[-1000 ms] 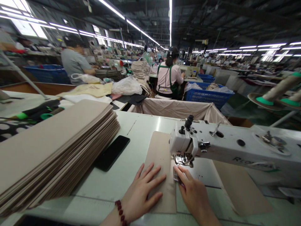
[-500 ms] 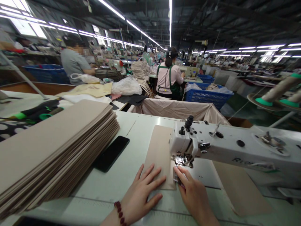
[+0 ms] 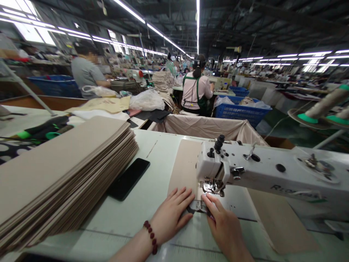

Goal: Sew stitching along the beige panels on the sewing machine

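A beige fabric panel [image 3: 183, 165] lies under the needle area of a white sewing machine [image 3: 215, 163], with its near edge just in front of the presser foot [image 3: 209, 186]. My left hand [image 3: 174, 214], with a dark red bead bracelet at the wrist, rests flat on the panel's near left part, fingers stretched out. Close in front of the presser foot is my right hand [image 3: 222, 222], its fingertips at the panel's near right corner. The fingers of that hand are bent together, and a small dark purplish bit shows under them, too hidden to name.
A tall stack of beige panels [image 3: 68, 156] and a black phone [image 3: 130, 179] lie to the left. Another beige panel [image 3: 283, 222] is right of the machine head. Beyond the table are a cloth-lined bin [image 3: 201, 125], a blue crate [image 3: 242, 111] and two seated co-workers.
The beige panel has slid away from me under the presser foot, uncovering metal at its near edge. My left hand has moved slightly forward with it, its fingers closer together. My right hand stays nearly still.
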`<action>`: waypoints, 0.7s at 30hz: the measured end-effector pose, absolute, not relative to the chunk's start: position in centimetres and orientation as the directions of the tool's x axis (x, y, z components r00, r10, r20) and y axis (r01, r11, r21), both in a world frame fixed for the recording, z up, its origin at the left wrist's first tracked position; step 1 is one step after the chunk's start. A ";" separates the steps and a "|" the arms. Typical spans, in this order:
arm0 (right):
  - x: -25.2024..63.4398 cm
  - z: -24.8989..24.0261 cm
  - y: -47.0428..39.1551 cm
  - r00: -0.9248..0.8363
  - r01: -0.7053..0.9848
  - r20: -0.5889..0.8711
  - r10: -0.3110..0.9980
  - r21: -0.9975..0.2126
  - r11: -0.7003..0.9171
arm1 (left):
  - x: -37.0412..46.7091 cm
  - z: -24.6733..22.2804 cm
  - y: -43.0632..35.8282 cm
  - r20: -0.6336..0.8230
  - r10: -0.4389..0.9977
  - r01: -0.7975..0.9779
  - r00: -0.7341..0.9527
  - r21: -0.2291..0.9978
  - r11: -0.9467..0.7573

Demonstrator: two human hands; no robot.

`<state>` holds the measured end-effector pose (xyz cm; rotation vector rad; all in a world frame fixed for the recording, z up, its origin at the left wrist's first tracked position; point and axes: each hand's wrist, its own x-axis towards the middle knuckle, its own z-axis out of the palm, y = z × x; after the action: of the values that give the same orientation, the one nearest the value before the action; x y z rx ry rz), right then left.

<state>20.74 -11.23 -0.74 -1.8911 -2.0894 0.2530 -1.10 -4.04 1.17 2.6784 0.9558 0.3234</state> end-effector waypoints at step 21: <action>21.0 -1.6 -11.2 -0.094 0.946 0.175 0.980 -0.291 0.142 | 0.0 0.0 -1.2 0.167 0.668 0.614 0.725 0.280 -0.738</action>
<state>21.02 -11.20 -1.59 -1.8607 -2.1025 0.1475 0.03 -1.22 -0.03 2.7245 1.0247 0.3817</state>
